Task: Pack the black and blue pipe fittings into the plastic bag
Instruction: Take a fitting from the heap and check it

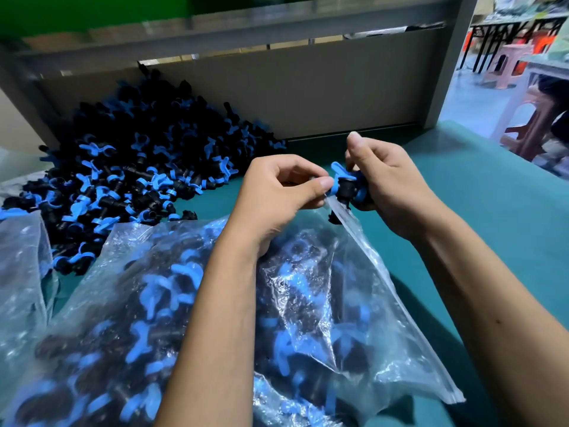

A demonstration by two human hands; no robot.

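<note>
Winged fittings [346,183], crinkly clear bag [354,291]

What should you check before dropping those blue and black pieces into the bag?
1. Right hand grips the fittings: ok.
2. Left hand pinches the bag edge: ok.
3. Bag mouth held wide open: cannot tell.
4. Fittings sit at the bag's top edge: ok.
5. Room left in the bag: cannot tell; it looks quite full.
6. More fittings waiting in the pile on the table: ok.
</note>
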